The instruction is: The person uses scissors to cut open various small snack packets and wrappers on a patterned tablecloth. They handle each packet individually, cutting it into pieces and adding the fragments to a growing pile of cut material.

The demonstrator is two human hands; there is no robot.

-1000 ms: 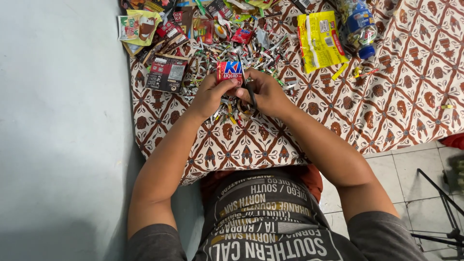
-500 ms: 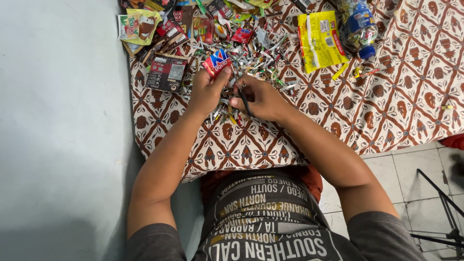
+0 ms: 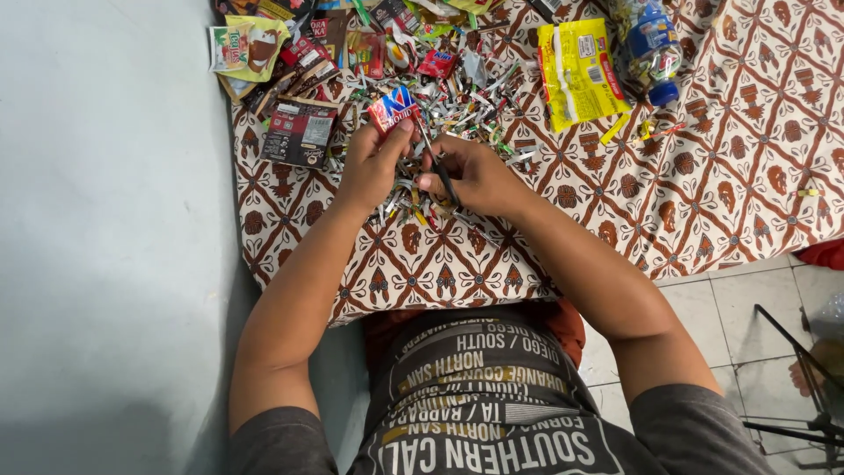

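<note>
My left hand (image 3: 372, 164) pinches a small red and blue sachet wrapper (image 3: 393, 105) at its lower edge and holds it up over the patterned cloth (image 3: 703, 176). My right hand (image 3: 475, 176) grips dark scissors (image 3: 438, 165) whose blades point up toward the wrapper. Under both hands lies a heap of thin cut wrapper strips (image 3: 475, 97). The hands almost touch each other.
Several uncut sachets lie at the cloth's far left, among them a dark packet (image 3: 297, 132) and a green one (image 3: 246, 46). A yellow packet (image 3: 580, 70) and a plastic bottle (image 3: 655, 48) lie at the far right. A pale wall (image 3: 105, 237) stands left; tiled floor and a dark stand (image 3: 804, 387) show right.
The red and blue wrapper has shifted from flat in front of me to tilted left, held higher by my left hand. My right hand has moved the scissors closer to it.
</note>
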